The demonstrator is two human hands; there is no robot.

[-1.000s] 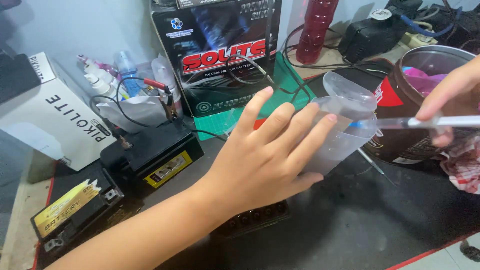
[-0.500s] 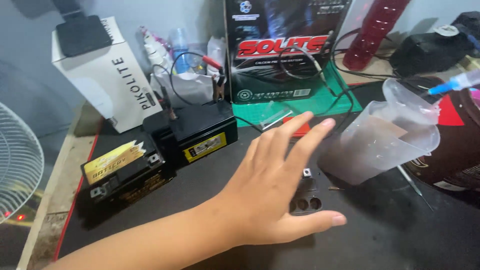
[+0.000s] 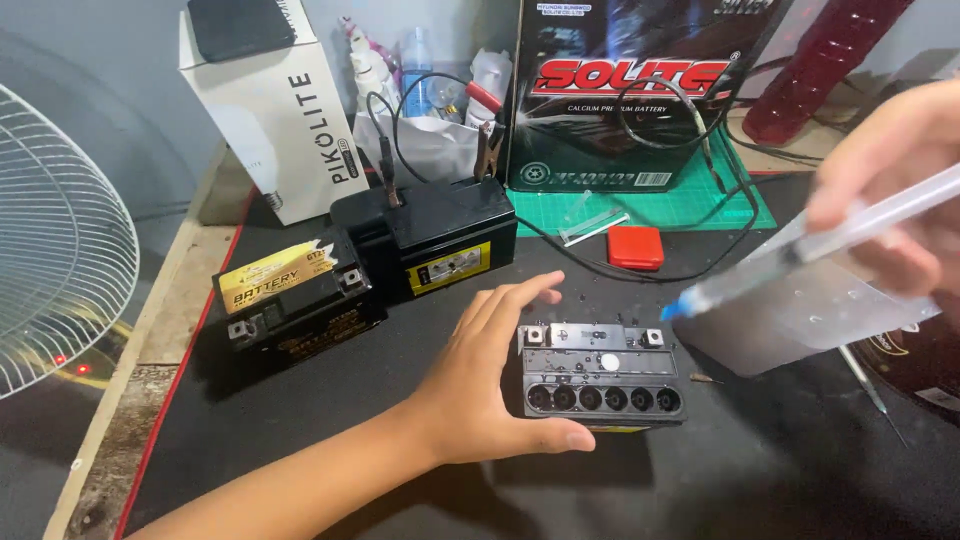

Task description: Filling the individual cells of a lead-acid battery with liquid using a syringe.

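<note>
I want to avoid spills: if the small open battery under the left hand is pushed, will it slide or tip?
The small open battery looks squat and blocky, so it probably slides rather than tips. It is likely heavy for its size. Its six fill holes are uncapped, so any tilting may spill liquid. The left hand steadies its side.

Open battery (image 3: 601,375) lies right of two batteries (image 3: 360,275), before box (image 3: 630,90).
</note>
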